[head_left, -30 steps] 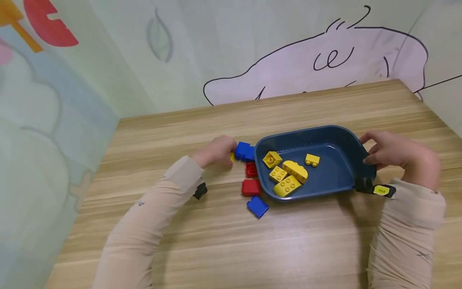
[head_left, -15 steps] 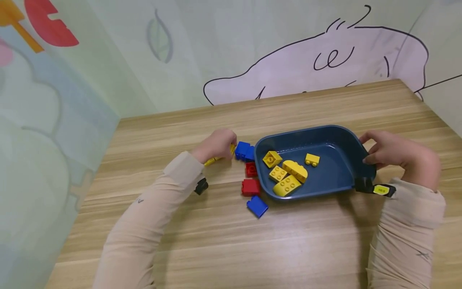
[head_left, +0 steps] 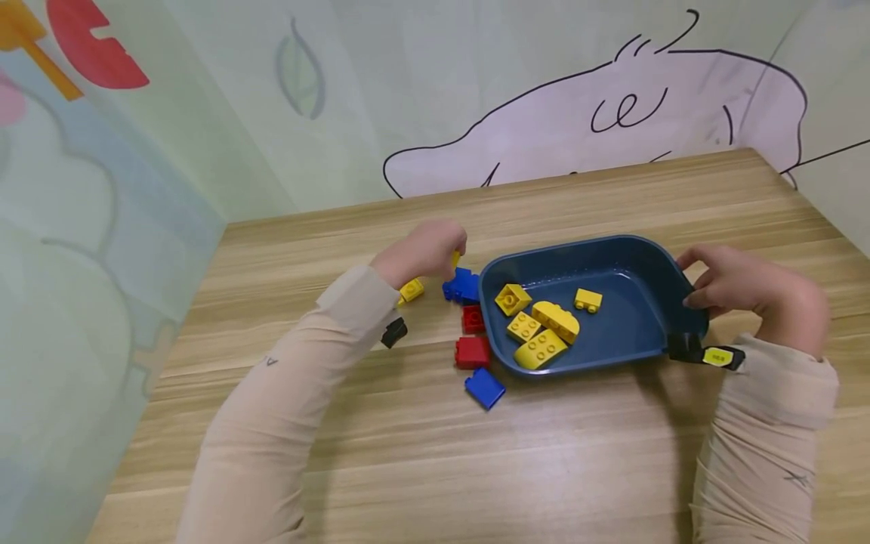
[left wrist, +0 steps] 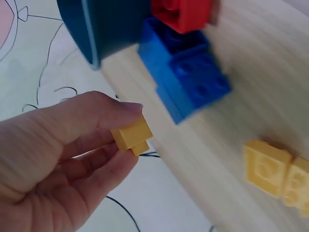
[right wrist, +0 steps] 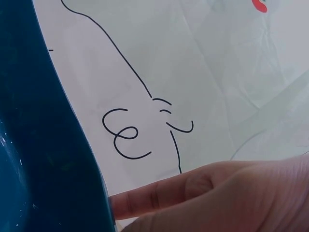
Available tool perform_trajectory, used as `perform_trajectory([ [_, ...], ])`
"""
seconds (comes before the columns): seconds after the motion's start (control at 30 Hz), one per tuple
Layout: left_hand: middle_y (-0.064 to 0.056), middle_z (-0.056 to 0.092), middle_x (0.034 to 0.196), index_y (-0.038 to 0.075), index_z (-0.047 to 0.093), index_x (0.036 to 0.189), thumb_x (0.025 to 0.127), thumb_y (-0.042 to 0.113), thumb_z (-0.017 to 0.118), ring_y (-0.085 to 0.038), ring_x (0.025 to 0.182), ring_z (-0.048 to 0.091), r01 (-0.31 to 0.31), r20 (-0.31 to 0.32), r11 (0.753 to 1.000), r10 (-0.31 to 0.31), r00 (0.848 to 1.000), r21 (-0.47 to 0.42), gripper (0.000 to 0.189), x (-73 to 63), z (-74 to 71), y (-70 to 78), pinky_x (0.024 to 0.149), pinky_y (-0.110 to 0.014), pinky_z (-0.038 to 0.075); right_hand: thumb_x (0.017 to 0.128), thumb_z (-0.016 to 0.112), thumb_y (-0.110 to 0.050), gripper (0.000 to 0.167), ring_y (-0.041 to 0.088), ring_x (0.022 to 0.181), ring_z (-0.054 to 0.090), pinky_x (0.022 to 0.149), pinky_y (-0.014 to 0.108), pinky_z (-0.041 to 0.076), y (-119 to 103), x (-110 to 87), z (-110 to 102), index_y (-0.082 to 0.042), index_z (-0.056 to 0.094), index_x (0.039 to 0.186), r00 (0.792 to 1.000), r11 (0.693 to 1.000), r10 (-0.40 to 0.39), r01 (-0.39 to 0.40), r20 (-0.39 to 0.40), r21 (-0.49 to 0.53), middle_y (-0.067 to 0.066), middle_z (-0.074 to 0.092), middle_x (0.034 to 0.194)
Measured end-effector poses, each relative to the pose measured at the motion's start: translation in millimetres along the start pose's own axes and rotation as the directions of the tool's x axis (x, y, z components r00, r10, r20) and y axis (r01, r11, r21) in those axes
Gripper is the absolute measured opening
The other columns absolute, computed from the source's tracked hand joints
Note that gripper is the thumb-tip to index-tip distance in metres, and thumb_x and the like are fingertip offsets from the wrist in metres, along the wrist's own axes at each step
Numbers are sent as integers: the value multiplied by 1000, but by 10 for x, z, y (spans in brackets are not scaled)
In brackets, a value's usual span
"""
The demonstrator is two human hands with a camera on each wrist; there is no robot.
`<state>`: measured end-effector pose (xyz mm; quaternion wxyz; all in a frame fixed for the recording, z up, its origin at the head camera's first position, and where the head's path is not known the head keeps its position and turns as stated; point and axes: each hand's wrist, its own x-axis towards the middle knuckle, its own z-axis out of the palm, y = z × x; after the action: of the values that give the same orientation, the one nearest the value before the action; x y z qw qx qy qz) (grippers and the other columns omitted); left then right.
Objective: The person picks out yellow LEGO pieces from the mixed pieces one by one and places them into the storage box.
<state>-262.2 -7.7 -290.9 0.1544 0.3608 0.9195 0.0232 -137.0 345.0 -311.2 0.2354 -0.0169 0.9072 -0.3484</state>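
Note:
My left hand [head_left: 423, 251] pinches a small yellow toy brick [left wrist: 131, 133] between thumb and fingers, raised above the table just left of the tray. Beneath it sit blue bricks [head_left: 462, 285], pressed close to the tray's left side. More yellow bricks [left wrist: 270, 166] lie on the wood behind the hand, partly covered by the wrist in the head view. At the other end, my right hand [head_left: 748, 283] holds the right rim of the dark blue tray [head_left: 669, 302], its fingers against the outer wall. Several yellow bricks [head_left: 541, 350] rest in the tray's left half.
Two red bricks [head_left: 472, 353] and a tilted blue brick [head_left: 485, 389] lie along the tray's left side. Wood-grain table [head_left: 578, 461] extends around them, with a drawn-on wall [head_left: 544, 136] behind its far edge.
My left hand has lifted and moved right and away from me with the yellow brick, uncovering another yellow brick on the table. The right hand and tray stay put.

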Motion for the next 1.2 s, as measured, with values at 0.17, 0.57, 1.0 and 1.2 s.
perform_trajectory([
  [0.17, -10, 62, 106, 0, 64, 109, 76, 4, 72, -22, 89, 54, 6, 36, 1000, -7, 999, 25, 34, 65, -101, 187, 82, -30, 48, 85, 52, 7, 47, 31, 79, 65, 72, 45, 52, 24, 23, -5, 15, 29, 125, 1000, 1000, 5, -5, 5, -1, 28, 61, 97],
  [0.57, -9, 61, 109, 1, 62, 110, 78, 4, 71, -21, 94, 53, -82, 7, 995, 82, 997, 64, 33, 143, -220, 527, 84, -28, 47, 85, 52, 7, 47, 31, 79, 65, 72, 45, 53, 10, 23, -4, 16, 29, 125, 1000, 1000, 4, -4, 7, -4, 29, 61, 98],
  [1.0, -5, 58, 113, 4, 61, 113, 80, 2, 70, -18, 101, 50, -207, 47, 962, 202, 978, 177, 34, 256, -212, 822, 88, -22, 43, 85, 53, 5, 48, 31, 80, 65, 72, 45, 52, 15, 17, -5, 15, 29, 126, 1000, 1000, 13, -13, 13, -11, 30, 60, 100],
  [1.2, -3, 58, 111, 7, 62, 112, 80, 4, 70, -17, 101, 50, -265, 66, 939, 257, 964, 217, 34, 308, -206, 955, 87, -20, 43, 85, 53, 5, 49, 32, 80, 65, 72, 46, 52, 30, 17, 1, 15, 29, 126, 1000, 1000, 17, -16, 12, -15, 32, 59, 101],
])
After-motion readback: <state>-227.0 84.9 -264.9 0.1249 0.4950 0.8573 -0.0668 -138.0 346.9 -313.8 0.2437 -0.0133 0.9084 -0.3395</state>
